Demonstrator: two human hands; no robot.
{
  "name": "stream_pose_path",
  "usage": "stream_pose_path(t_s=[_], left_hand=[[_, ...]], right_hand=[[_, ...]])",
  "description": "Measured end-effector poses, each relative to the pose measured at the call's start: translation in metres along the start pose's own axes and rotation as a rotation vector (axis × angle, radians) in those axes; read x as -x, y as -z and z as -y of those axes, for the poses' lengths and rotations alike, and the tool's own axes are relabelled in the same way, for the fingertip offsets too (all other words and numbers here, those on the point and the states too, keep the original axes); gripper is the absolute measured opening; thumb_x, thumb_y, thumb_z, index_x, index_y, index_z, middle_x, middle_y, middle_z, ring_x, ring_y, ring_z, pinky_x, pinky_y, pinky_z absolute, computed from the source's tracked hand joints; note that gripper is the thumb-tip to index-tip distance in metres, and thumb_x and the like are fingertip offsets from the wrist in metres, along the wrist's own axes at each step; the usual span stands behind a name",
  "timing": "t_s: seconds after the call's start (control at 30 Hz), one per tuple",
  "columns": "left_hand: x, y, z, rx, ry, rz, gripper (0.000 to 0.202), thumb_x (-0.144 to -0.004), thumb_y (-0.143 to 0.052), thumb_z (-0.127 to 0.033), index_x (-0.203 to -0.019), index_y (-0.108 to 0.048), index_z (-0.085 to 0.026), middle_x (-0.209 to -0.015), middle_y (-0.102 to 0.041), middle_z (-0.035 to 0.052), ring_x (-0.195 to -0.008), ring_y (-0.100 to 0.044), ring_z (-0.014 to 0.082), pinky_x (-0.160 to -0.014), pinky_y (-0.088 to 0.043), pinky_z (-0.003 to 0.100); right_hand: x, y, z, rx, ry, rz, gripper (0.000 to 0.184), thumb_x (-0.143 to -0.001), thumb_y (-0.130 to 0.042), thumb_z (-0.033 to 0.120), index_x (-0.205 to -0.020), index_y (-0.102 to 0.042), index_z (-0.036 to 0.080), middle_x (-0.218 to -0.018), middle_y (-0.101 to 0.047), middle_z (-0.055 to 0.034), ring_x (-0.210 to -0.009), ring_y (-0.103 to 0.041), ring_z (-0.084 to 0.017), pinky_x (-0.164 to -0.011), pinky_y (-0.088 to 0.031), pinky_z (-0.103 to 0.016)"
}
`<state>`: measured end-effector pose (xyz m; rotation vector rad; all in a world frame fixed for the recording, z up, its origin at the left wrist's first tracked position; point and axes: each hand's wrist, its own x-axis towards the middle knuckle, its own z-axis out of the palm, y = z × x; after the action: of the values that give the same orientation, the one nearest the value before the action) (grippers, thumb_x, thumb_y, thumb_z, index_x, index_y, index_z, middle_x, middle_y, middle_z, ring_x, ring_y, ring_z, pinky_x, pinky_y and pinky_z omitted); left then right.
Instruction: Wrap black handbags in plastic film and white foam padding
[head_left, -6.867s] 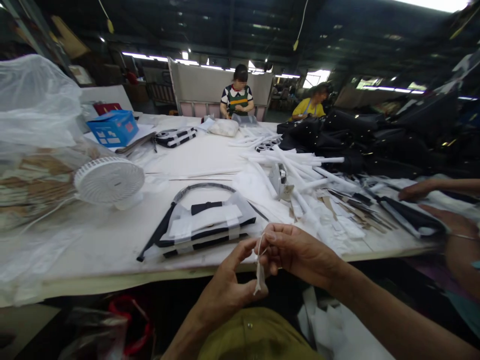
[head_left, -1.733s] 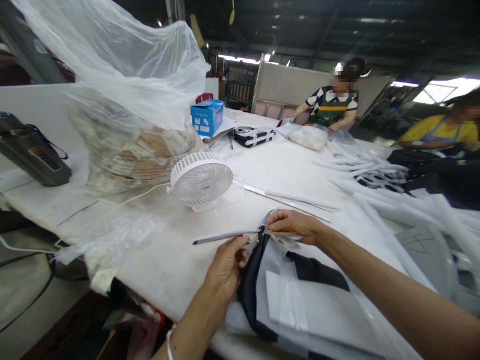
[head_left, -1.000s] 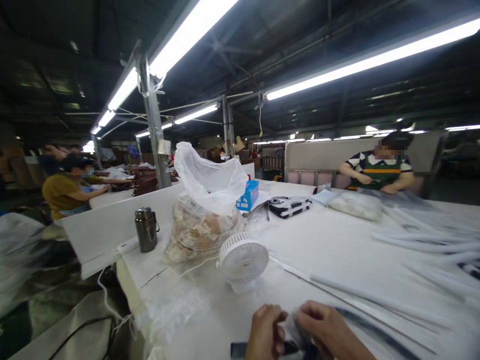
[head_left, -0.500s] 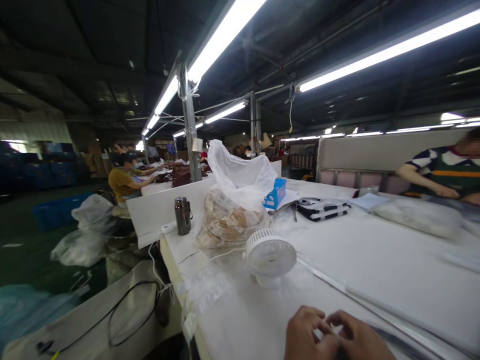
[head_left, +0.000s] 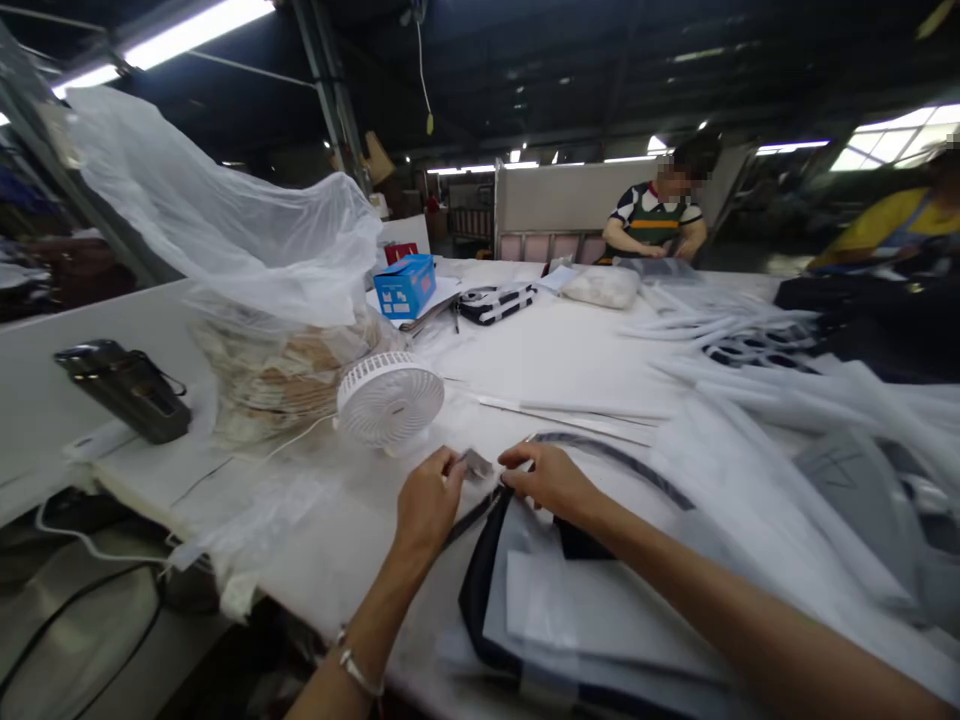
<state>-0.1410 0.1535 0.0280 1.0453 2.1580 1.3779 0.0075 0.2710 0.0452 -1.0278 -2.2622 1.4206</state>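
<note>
In front of me lies a dark-edged bag, with pale, translucent sheets over its body. From its top a dark strap arches away to the right. My left hand is closed, pinching a small greyish flat piece between thumb and fingers. Close beside it, my right hand is closed with its fingertips on the strap near the bag's top corner. What exactly lies between those fingertips is small and blurred.
A white fan stands just beyond my hands. Left of it are a plastic sack of brownish pieces and a dark flask. A blue box sits behind. White wrapping covers the right side; co-workers sit across the table.
My view has swung right and down, bringing the bag and both forearms into sight. My hands, earlier close together at the bottom edge, now appear higher and slightly apart.
</note>
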Motion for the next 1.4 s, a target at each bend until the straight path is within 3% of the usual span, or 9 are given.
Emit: stream_pose_path(t_s=[0.23, 0.3, 0.43, 0.53, 0.7, 0.9, 1.07, 1.23, 1.4], left_hand=[[0.005, 0.015, -0.003, 0.169, -0.21, -0.269, 0.021, -0.089, -0.053, -0.041, -0.09, -0.058, -0.02, -0.082, -0.065, 0.0014, -0.079, -0.063, 0.0182, -0.077, -0.05, 0.03], [0.019, 0.018, -0.008, 0.21, -0.287, -0.129, 0.019, -0.09, -0.054, -0.037, -0.092, -0.06, -0.019, -0.094, -0.069, 0.0042, -0.091, -0.065, 0.019, -0.085, -0.05, 0.031], [0.053, 0.032, -0.01, 0.12, -0.256, 0.464, 0.021, -0.095, -0.049, -0.035, -0.094, -0.065, -0.022, -0.103, -0.072, 0.0047, -0.102, -0.066, 0.019, -0.092, -0.051, 0.03], [0.069, 0.045, 0.004, -0.037, -0.244, 0.631, 0.02, -0.094, -0.051, -0.038, -0.099, -0.065, -0.025, -0.107, -0.072, 0.0028, -0.106, -0.066, 0.0196, -0.092, -0.051, 0.028], [0.079, 0.051, 0.023, -0.264, -0.42, 0.439, 0.024, -0.09, -0.056, -0.047, -0.104, -0.063, -0.029, -0.098, -0.074, -0.002, -0.091, -0.07, 0.0173, -0.078, -0.053, 0.021], [0.092, 0.026, 0.007, -0.584, -0.846, 0.232, 0.036, -0.093, -0.05, -0.051, -0.117, -0.062, -0.027, -0.11, -0.072, 0.0033, -0.089, -0.069, 0.0212, -0.077, -0.053, 0.03], [0.106, 0.018, 0.009, -0.738, -1.06, 0.135, 0.033, -0.099, -0.042, -0.038, -0.119, -0.064, -0.023, -0.11, -0.073, 0.0043, -0.092, -0.068, 0.0205, -0.083, -0.05, 0.033], [0.113, 0.005, -0.015, -0.802, -1.064, 0.124, 0.041, -0.095, -0.047, -0.048, -0.121, -0.062, -0.02, -0.134, -0.061, 0.0115, -0.119, -0.059, 0.028, -0.1, -0.043, 0.044], [0.12, -0.048, -0.051, -0.789, -1.07, 0.324, 0.084, -0.079, -0.062, -0.066, -0.142, -0.042, -0.015, -0.147, -0.046, 0.0181, -0.135, -0.044, 0.0344, -0.109, -0.037, 0.054]], right_hand=[[-0.004, 0.015, 0.006, 0.177, 0.068, -0.045, 0.024, -0.078, -0.062, 0.024, -0.098, -0.074, 0.018, -0.09, -0.075, -0.0038, -0.076, -0.066, -0.018, -0.074, -0.05, -0.028], [-0.005, 0.023, 0.009, 0.189, 0.1, -0.058, 0.022, -0.078, -0.063, 0.023, -0.097, -0.074, 0.018, -0.094, -0.075, -0.0034, -0.08, -0.066, -0.018, -0.078, -0.049, -0.029], [0.015, 0.064, 0.013, 0.188, 0.089, -0.132, 0.023, -0.083, -0.061, 0.031, -0.098, -0.074, 0.018, -0.087, -0.074, -0.0021, -0.08, -0.066, -0.018, -0.079, -0.05, -0.029], [0.058, 0.099, 0.017, 0.25, 0.108, -0.181, 0.031, -0.09, -0.054, 0.041, -0.105, -0.073, 0.021, -0.096, -0.074, -0.0024, -0.088, -0.067, -0.019, -0.083, -0.051, -0.031], [0.158, 0.106, 0.008, 0.568, 0.207, -0.169, 0.04, -0.098, -0.044, 0.045, -0.13, -0.061, 0.026, -0.133, -0.062, -0.0049, -0.122, -0.057, -0.024, -0.104, -0.046, -0.039], [0.225, 0.038, -0.07, 1.012, 0.386, -0.173, 0.083, -0.083, -0.069, 0.048, -0.152, -0.031, 0.019, -0.153, -0.039, -0.0089, -0.139, -0.038, -0.031, -0.116, -0.033, -0.049], [0.234, 0.012, -0.093, 1.031, 0.371, -0.281, 0.089, -0.079, -0.074, 0.041, -0.152, -0.029, 0.018, -0.156, -0.033, -0.0108, -0.141, -0.033, -0.034, -0.115, -0.03, -0.053], [0.221, 0.058, -0.045, 0.694, 0.241, -0.233, 0.046, -0.098, -0.045, 0.041, -0.139, -0.051, 0.019, -0.139, -0.057, -0.0094, -0.126, -0.055, -0.025, -0.106, -0.045, -0.043], [0.192, 0.088, -0.033, 0.728, 0.17, -0.276, 0.042, -0.101, -0.041, 0.039, -0.133, -0.056, 0.017, -0.128, -0.064, -0.012, -0.117, -0.06, -0.028, -0.103, -0.044, -0.044]])
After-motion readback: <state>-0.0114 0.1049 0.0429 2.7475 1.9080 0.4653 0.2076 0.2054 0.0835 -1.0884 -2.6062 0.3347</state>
